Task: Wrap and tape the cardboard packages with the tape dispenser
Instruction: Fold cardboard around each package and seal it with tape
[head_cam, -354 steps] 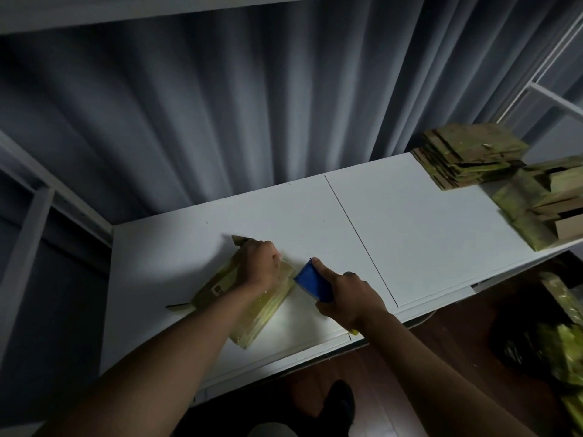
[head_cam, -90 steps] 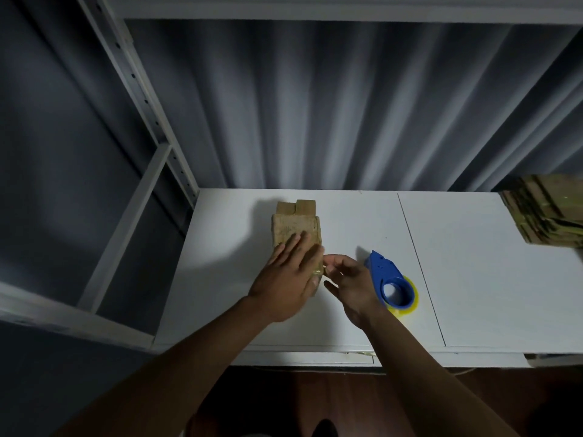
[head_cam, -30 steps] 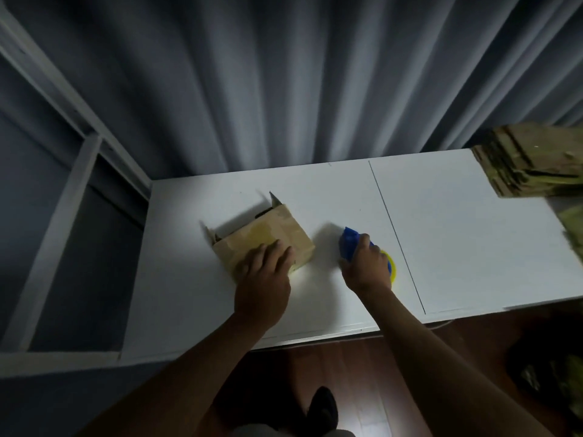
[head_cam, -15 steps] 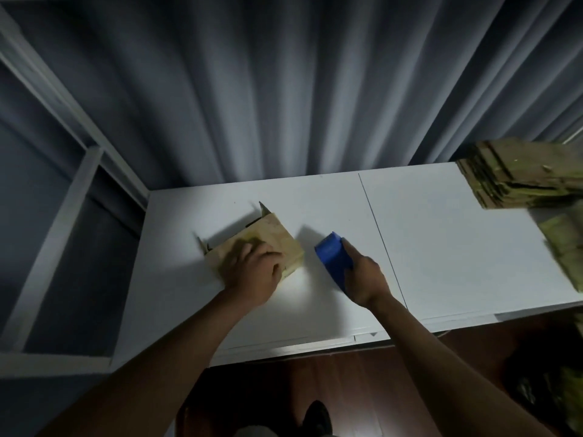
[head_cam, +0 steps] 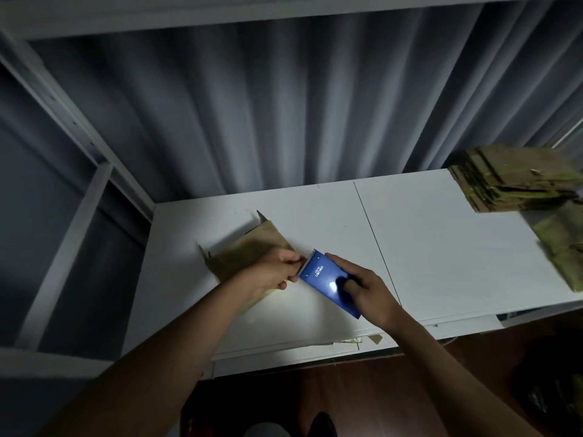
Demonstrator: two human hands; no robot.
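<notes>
In the head view, a flat brown cardboard package (head_cam: 249,250) lay on the white bench (head_cam: 441,263). Just right of the package, the right hand (head_cam: 369,290) gripped the blue plastic tape dispenser (head_cam: 328,282). The left hand (head_cam: 271,271) rested on the package, its fingers (head_cam: 291,261) pinching at the dispenser's toothed edge (any tape too faint to see). A stack of flattened cardboard pieces (head_cam: 517,181) sat far right of the package.

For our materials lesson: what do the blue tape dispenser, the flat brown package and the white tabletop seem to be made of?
Blue tape dispenser: probably glossy plastic, since it shows a bright glare. Flat brown package: matte cardboard with open flaps. White tabletop: smooth, likely laminated board, with a seam between panels.
</notes>
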